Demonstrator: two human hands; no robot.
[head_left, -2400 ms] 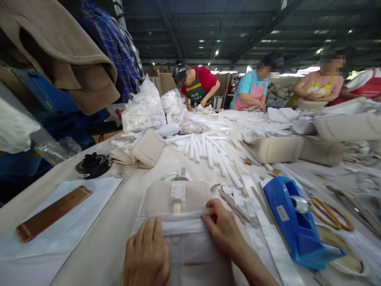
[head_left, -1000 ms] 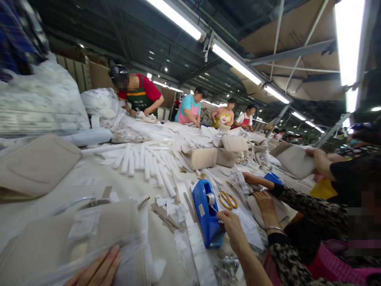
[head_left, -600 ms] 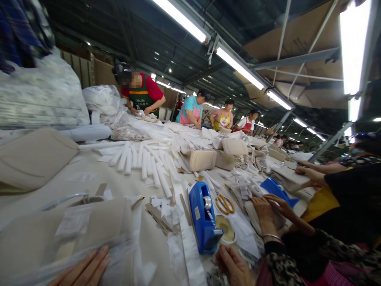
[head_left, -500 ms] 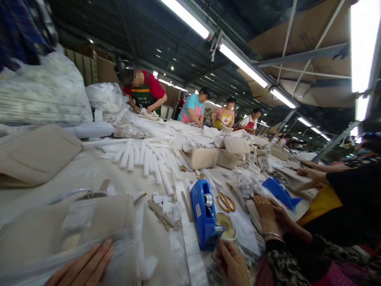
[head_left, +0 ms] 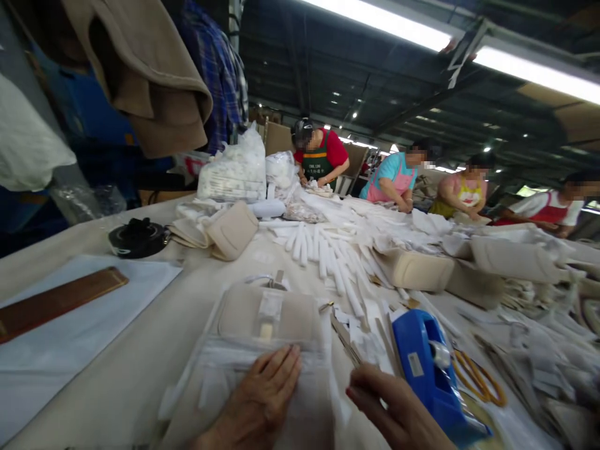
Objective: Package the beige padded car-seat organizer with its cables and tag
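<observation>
A beige bag (head_left: 300,315) lies flat in front of me, its handle pointing away and a white wrap over its clasp. Clear plastic covers its lower part. My left hand (head_left: 262,390) rests on that plastic, fingers stretched out and held together. To the right, my right hand (head_left: 394,400) hovers over the table edge of the bag with thumb and fingers pinched. Whatever is between those fingertips, if anything, is too small to make out. A blue tape dispenser (head_left: 415,356) with a roll of clear tape stands just beyond my right hand.
Yellow-handled scissors (head_left: 478,378) lie right of the dispenser. White rolled strips (head_left: 323,250) and beige bags (head_left: 422,270) cover the table's middle. At left are a black strap roll (head_left: 138,237) and a brown strip (head_left: 65,300). Several co-workers (head_left: 323,156) stand across the table.
My view has swung left. My right hand has moved from the tape dispenser's cutter end toward the bag. My left hand stays on the plastic over the bag.
</observation>
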